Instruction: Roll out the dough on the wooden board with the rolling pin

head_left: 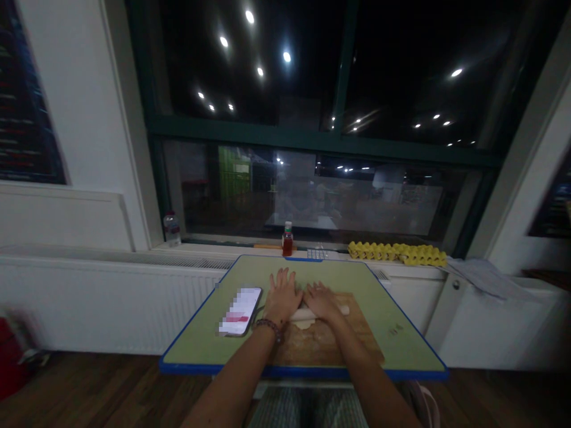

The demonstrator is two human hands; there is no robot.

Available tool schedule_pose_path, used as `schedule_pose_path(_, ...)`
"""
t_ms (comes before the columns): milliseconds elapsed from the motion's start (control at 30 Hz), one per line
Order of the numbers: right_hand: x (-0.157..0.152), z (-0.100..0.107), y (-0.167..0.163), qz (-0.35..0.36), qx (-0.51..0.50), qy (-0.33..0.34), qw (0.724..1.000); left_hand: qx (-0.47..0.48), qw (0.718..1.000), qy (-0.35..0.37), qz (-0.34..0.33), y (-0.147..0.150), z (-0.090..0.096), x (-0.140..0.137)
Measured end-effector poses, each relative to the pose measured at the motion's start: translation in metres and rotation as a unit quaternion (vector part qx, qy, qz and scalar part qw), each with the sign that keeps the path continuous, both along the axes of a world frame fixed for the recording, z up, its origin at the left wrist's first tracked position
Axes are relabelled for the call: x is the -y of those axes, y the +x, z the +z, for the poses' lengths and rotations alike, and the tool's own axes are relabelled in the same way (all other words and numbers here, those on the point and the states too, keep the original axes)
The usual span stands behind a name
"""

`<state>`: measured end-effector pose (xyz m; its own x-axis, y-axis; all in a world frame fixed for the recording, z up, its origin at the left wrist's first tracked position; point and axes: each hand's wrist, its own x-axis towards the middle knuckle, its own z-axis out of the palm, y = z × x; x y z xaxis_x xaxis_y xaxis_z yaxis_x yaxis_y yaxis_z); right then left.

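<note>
Green table [383, 309] w/ board: both hands flat, spread on rolling pin [303, 313] over dough.

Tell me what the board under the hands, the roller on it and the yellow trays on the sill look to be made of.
The cutting board looks like wood: warm brown, matte, faintly grained. The rolling pin under the left hand and right hand is pale and smooth, probably light wood, though the dim light leaves that open. The egg trays look like moulded plastic or pulp: bright yellow with repeated cups.
</note>
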<state>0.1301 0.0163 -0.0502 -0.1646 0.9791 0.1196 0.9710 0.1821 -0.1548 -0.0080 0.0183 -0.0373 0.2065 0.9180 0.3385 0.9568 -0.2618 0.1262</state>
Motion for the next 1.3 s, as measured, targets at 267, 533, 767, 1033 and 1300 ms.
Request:
schedule_pose_path(267, -0.021, 0.008, -0.004, -0.159, -0.069, 0.052, 0.983, 0.039, 0.997, 0.062, 0.034, -0.005, -0.01, -0.028)
schedule_pose_path(533, -0.026, 0.012, -0.007, -0.169, -0.062, 0.047, 0.983, 0.053, 0.997, 0.029, 0.056, -0.006, -0.009, -0.034)
schedule_pose_path(767, -0.028, 0.017, -0.004, -0.09, 0.0, -0.074, 0.993, 0.053, 0.997, 0.011, 0.06, -0.007, -0.009, -0.036)
schedule_pose_path(1033, -0.03, 0.017, -0.005, -0.069, 0.009, -0.109, 0.992, 0.055, 0.997, 0.015, 0.056, -0.007, -0.008, -0.036)
schedule_pose_path(1300, -0.033, 0.012, -0.002, -0.067, 0.019, -0.071, 0.995, 0.054, 0.997, 0.019, 0.043, -0.007, -0.006, -0.036)
